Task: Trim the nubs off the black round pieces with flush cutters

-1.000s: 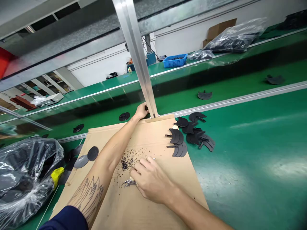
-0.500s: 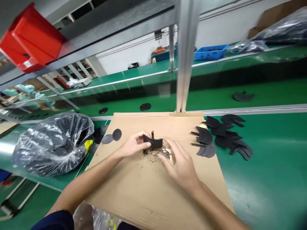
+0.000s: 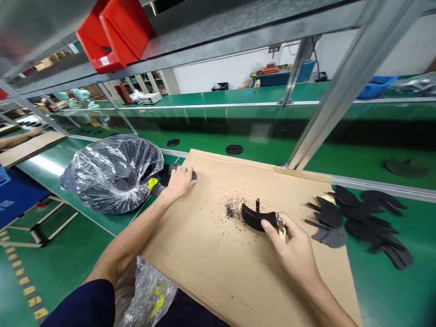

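Note:
My right hand (image 3: 293, 243) is closed around a black curved piece (image 3: 257, 218) with a short upright stem. The same hand holds a small pair of nippers (image 3: 281, 227) with cream handles, mostly hidden by the fingers. Black crumbs (image 3: 233, 208) lie scattered on the cardboard sheet (image 3: 204, 254) beside the piece. At the sheet's upper left edge, my left hand (image 3: 180, 182) has its fingers curled over a black disc (image 3: 194, 175), whose rim shows past the fingertips. More dark discs (image 3: 165, 175) lie under and beside that hand.
A clear plastic bag (image 3: 114, 175) full of black discs sits left of the cardboard. Black curved pieces (image 3: 369, 218) are piled to the right. A metal post (image 3: 327, 100) rises behind the sheet, and a red bin (image 3: 117, 34) hangs overhead. Another person's arm (image 3: 20, 138) shows far left.
My left hand has let go of the black curved piece and moved left to the discs. My right hand now holds the piece along with the nippers. The view has swung left.

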`<action>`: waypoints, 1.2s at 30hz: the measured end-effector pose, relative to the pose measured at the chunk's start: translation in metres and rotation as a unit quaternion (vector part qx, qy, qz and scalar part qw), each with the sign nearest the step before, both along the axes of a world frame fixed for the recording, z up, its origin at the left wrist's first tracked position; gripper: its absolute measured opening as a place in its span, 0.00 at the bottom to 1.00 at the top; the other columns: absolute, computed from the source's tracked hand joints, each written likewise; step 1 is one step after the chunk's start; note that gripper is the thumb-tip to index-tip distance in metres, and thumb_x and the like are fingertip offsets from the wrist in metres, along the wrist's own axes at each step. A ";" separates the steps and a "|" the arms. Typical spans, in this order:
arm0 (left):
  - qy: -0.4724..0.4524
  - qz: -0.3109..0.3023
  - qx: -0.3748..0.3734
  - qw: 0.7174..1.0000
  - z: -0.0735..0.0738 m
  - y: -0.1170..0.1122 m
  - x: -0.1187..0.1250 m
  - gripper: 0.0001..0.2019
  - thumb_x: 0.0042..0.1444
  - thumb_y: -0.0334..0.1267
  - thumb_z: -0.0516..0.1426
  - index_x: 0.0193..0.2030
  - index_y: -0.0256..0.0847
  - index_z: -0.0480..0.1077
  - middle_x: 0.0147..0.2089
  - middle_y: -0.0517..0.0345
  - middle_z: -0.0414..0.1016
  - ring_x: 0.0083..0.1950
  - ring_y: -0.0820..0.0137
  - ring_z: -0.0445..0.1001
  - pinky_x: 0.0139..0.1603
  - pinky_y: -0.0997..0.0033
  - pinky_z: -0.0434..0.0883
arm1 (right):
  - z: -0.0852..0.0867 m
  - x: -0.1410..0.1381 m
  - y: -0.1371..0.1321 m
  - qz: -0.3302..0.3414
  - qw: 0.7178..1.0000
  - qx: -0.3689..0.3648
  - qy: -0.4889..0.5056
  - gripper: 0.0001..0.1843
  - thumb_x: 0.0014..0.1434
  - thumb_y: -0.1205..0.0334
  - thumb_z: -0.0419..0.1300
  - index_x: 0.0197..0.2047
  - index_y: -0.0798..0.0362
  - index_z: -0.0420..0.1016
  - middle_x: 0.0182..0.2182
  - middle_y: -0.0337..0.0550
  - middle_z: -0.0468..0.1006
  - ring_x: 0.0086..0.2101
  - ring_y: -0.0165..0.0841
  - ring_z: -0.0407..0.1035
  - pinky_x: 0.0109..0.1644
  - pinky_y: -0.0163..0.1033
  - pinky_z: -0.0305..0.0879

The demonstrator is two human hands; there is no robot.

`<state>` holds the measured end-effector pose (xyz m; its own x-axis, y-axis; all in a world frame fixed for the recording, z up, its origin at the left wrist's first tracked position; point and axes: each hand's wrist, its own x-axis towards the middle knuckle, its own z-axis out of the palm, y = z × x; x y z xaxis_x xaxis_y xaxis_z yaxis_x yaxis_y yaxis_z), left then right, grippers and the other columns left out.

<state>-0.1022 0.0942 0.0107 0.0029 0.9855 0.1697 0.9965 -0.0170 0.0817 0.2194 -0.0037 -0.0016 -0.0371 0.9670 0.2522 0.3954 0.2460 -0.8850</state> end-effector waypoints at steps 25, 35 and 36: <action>-0.279 -0.393 0.146 0.864 -0.031 -0.098 0.105 0.17 0.68 0.31 0.55 0.61 0.40 0.71 0.47 0.50 0.75 0.47 0.68 0.77 0.48 0.70 0.78 | -0.001 -0.007 -0.019 0.181 0.969 -0.156 0.057 0.17 0.63 0.51 0.61 0.30 0.51 0.63 0.26 0.33 0.59 0.29 0.29 0.55 0.33 0.35 0.55; -0.351 -0.420 0.162 0.821 -0.039 -0.106 0.107 0.25 0.63 0.23 0.58 0.65 0.46 0.68 0.50 0.51 0.74 0.50 0.70 0.75 0.50 0.73 0.76 | -0.010 -0.015 -0.028 0.129 0.991 -0.021 -0.029 0.11 0.64 0.59 0.61 0.31 0.51 0.67 0.25 0.35 0.68 0.28 0.30 0.62 0.34 0.36 0.61; -0.370 -0.407 0.154 0.821 -0.038 -0.107 0.107 0.25 0.63 0.24 0.59 0.65 0.46 0.69 0.51 0.51 0.75 0.51 0.70 0.76 0.51 0.72 0.76 | -0.009 -0.015 -0.029 0.133 0.990 0.004 -0.041 0.09 0.65 0.61 0.60 0.32 0.51 0.68 0.27 0.37 0.70 0.30 0.31 0.64 0.35 0.36 0.62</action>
<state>0.0050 -0.0126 -0.0277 0.4232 0.6187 0.6619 0.3244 -0.7856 0.5269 0.2043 -0.0322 -0.0104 -0.3120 0.9177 0.2462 0.3862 0.3592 -0.8496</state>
